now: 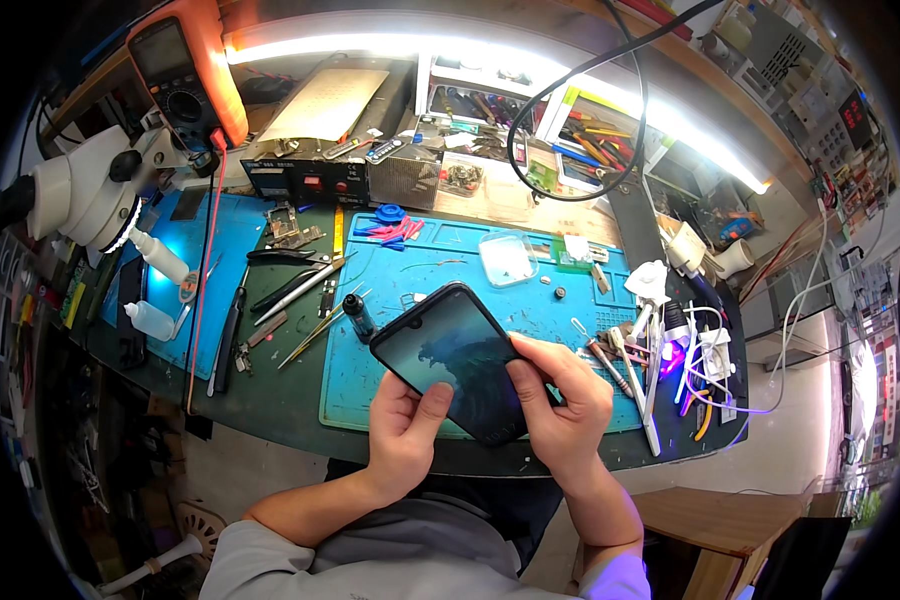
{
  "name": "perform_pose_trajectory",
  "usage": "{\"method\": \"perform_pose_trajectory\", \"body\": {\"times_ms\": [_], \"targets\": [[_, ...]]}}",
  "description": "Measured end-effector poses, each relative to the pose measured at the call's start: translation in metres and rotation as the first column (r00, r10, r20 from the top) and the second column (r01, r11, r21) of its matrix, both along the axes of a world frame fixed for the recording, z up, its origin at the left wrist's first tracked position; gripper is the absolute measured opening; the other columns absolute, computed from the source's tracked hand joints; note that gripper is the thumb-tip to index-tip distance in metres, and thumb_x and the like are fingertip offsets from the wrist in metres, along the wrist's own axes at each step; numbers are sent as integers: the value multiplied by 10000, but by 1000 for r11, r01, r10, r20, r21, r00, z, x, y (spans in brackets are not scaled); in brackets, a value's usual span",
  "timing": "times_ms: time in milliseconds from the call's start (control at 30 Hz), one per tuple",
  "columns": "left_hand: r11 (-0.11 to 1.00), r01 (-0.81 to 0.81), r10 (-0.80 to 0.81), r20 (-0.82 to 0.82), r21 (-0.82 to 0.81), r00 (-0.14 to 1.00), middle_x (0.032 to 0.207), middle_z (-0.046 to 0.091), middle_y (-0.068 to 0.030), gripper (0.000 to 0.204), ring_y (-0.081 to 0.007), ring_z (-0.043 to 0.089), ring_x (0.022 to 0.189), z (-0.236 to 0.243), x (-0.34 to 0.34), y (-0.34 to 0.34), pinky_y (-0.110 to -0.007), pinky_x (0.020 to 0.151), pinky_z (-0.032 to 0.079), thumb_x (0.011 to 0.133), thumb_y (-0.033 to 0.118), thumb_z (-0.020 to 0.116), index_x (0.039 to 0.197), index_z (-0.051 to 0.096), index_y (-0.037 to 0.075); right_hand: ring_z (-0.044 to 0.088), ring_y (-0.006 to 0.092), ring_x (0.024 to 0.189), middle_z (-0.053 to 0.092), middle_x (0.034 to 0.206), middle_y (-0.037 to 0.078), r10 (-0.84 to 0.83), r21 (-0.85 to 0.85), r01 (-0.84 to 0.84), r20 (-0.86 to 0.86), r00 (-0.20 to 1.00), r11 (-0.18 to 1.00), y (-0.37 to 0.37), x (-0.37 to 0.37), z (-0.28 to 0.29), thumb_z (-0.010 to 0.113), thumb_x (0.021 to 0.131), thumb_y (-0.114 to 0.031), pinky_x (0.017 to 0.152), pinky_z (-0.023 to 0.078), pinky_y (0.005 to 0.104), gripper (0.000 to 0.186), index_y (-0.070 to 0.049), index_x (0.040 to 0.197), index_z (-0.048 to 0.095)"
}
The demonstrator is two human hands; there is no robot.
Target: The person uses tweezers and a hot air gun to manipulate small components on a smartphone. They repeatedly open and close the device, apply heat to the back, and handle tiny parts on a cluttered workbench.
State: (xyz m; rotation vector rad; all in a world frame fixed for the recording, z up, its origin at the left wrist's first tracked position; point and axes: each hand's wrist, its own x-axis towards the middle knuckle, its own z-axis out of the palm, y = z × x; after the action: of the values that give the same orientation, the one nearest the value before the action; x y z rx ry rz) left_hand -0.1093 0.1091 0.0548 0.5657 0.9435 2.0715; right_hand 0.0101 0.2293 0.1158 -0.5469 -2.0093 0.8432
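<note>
A black smartphone (450,350) with its screen lit in dark teal is held at a tilt over the blue work mat (580,300). My left hand (407,425) grips its lower left side, thumb resting on the glass and fingers curled behind. My right hand (560,400) grips the phone's right edge, thumb along the front. Just left of the phone's top corner stands a small dark bottle (358,318). A shallow clear container (508,258) lies on the mat behind the phone.
A microscope (80,190) and an orange multimeter (230,100) stand at upper left. Tweezers and pens (300,290) lie left of the mat. Cables and tools with a purple light (675,360) crowd the right side. A black cable loop (580,195) hangs above the bench.
</note>
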Motion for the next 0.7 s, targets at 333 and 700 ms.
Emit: {"method": "perform_pose_trajectory", "body": {"times_ms": [333,700], "targets": [[1000,-10,9,-12,-11,1000,1156,699,-43,228,-77,632,1003,1,0,0,-246,887,509,1088,96,629,1293,566,20,770,257,898,785,1040,175,13,20,-13,8,1000,1000,2,-1,1,779,912,37,798,590,309,264,24,1175,766],[1000,-5,5,-20,7,1000,1225,701,-62,264,-95,647,1068,4,1,1,-258,938,513,1091,77,614,1343,562,15,773,261,908,786,1040,178,-5,14,5,7,1000,1000,1,0,-1,781,909,38,806,592,313,261,23,1169,767]]}}
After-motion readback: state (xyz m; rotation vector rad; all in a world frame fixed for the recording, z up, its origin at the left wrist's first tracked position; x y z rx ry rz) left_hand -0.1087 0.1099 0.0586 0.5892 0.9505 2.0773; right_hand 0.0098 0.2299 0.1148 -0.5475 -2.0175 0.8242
